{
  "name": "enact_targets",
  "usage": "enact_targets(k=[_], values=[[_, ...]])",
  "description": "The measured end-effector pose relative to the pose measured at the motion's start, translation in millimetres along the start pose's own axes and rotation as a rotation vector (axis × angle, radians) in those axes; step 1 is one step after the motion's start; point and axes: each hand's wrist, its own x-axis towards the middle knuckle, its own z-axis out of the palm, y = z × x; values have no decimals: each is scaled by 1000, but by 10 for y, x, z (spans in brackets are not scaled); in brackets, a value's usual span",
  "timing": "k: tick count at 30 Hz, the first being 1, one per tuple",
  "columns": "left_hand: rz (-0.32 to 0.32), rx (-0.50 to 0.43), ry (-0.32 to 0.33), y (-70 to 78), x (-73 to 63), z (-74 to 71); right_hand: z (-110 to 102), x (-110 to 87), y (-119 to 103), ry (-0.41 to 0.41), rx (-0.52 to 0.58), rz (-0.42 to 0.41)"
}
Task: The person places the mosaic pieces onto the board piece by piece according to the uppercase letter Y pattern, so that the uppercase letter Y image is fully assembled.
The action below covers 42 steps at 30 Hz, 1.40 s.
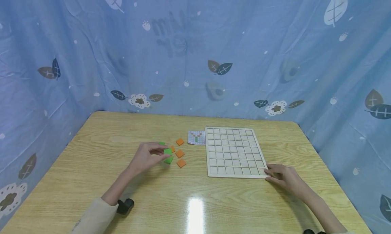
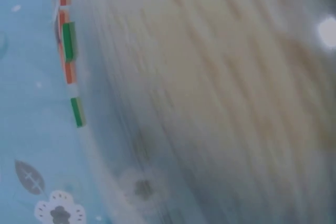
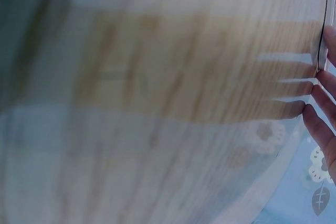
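My left hand (image 1: 149,155) hovers over the small square tiles, with index finger and thumb spread around a green tile (image 1: 167,151). Its fingers do not show in the left wrist view, where one green tile (image 2: 69,42) stands out before orange ones and another green tile (image 2: 77,112) lies apart. Several orange tiles (image 1: 181,163) are scattered just right of that hand. At the near right corner of a pale wooden grid board (image 1: 235,177), my right hand (image 1: 285,178) holds the edge between thumb and fingers. In the right wrist view its fingertips (image 3: 311,109) meet the tabletop.
A small pattern card (image 1: 196,138) with a Y shape of coloured squares lies against the board's far left side. The wooden table (image 1: 146,200) carries everything. A blue printed curtain (image 1: 183,74) hangs around its back and sides.
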Motion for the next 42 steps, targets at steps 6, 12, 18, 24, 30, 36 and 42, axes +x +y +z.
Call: enact_targets(k=[6, 12, 18, 24, 30, 36, 42], values=[[56, 10, 6, 77, 47, 75, -18, -2, -11, -22, -6, 26], [96, -9, -1, 60, 103, 162, -30, 2, -17, -31, 3, 42], [136, -20, -17, 100, 172, 261, -23, 9, -16, -8, 16, 13], [104, -32, -20, 157, 243, 374, -13, 15, -19, -2, 33, 10], [128, -42, -42, 408, 302, 451, -27, 25, -37, -15, 27, 28], [146, -78, -71, 662, 326, 535, -42, 31, -49, -30, 4, 45], [188, -96, -81, 583, 356, 745, -44, 19, -49, -43, 4, 51]])
